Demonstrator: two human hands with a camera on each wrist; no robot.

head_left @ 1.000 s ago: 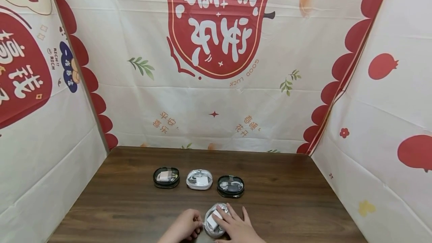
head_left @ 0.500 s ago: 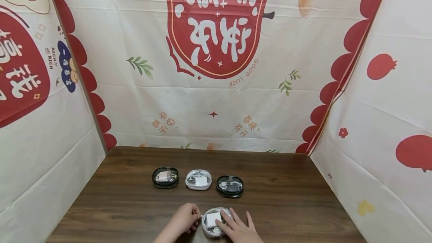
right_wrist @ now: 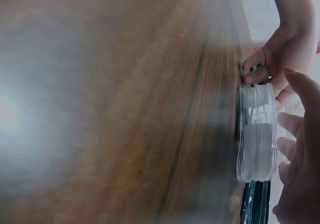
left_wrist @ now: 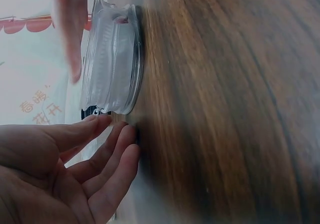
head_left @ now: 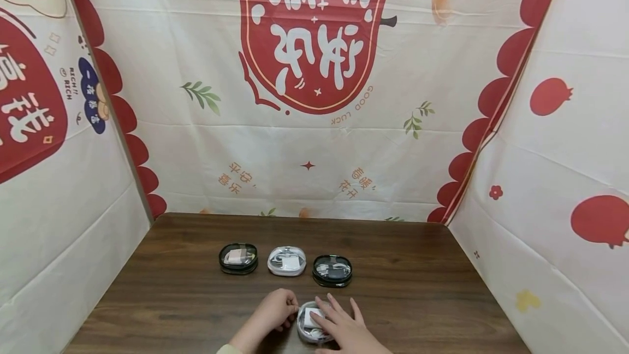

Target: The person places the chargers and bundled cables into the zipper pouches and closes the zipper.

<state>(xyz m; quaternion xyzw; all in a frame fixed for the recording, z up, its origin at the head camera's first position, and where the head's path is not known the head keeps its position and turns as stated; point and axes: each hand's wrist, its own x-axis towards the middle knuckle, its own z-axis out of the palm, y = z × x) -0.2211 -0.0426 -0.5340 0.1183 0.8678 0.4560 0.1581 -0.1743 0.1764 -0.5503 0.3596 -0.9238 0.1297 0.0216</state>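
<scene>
A small clear zip pouch (head_left: 300,328) with a pale rim lies near the table's front edge, a white charger block (head_left: 312,317) and cable inside. At its left side my left hand (head_left: 278,308) pinches the zipper pull (left_wrist: 97,112) between thumb and forefinger, the other fingers curled beneath. The left wrist view shows the pouch's zipped side wall (left_wrist: 112,59) edge-on. My right hand (head_left: 345,329) lies over the pouch's right part with fingers spread, covering some of it. In the right wrist view, its fingertips (right_wrist: 285,146) are right at the top face.
Behind the hands three similar pouches stand in a row: a black-rimmed one (head_left: 238,267) at left, a white-rimmed one (head_left: 287,272) in the middle and another black-rimmed one (head_left: 332,282) at right. Printed cloth walls (head_left: 275,152) enclose the brown wooden table (head_left: 417,288).
My left hand has moved slightly away from me along the pouch's left side. The pouch has turned a little, its charger block now sitting straighter. My right hand stays over it.
</scene>
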